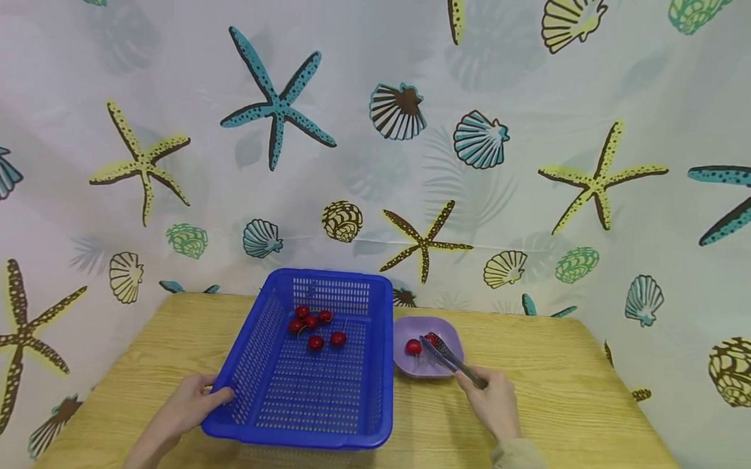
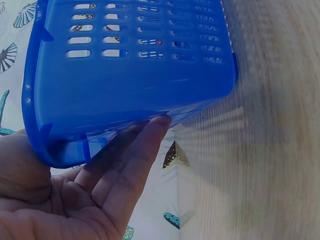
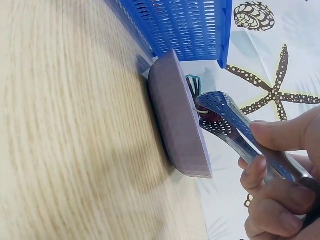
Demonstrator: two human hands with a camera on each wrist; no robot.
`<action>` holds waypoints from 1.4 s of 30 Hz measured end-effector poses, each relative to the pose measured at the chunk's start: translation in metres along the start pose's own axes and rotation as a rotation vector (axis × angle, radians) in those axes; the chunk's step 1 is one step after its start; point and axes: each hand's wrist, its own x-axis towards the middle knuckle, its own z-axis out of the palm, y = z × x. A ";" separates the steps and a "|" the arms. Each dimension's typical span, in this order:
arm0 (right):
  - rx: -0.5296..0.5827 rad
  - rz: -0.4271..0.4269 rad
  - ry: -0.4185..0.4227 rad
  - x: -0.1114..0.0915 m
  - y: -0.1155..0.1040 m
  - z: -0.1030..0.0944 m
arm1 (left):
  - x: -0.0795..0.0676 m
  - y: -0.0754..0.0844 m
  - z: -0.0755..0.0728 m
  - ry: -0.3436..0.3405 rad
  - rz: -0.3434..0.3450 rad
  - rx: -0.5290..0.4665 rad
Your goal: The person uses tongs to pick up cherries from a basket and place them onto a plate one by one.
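Blue basket gripped, tongs pinched around a cherry

The patterned cloth filled the upper part of the head view, and the wooden table spread across the lower part. On it the basket stood left of centre, with a cluster of cherries toward its far end. The purple bowl sat just beside it, right of centre, with a loose cherry inside and the pinched one at its mouth.

Doing this well seemed to call for a steady basket first, held without pushing its corner down or nudging the bowl. The tongs then wanted a light, even squeeze centred on the fruit: enough that the smooth, round skin would not slip, too little to bruise it. Their tips were best kept clear of the bowl's rim and the loose cherry.

As for grip, the left hand, lower left, held the basket's near-left corner, thumb over the rim and fingers along the outside. The right hand, lower right, had thumb and fingers curled on the tongs, pressing the arms close together. The perforated tips stood narrowly apart, the dark red cherry caught between them, its pale stem poking out toward the bowl
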 end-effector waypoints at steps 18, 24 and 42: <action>-0.103 0.057 -0.004 0.004 0.004 0.011 | 0.001 0.000 0.000 -0.010 0.007 0.002; -0.079 0.072 -0.025 0.004 0.005 0.013 | 0.001 0.000 0.000 -0.001 -0.009 -0.003; -0.035 0.055 -0.032 -0.002 0.006 0.014 | 0.000 -0.003 0.000 -0.010 0.018 -0.012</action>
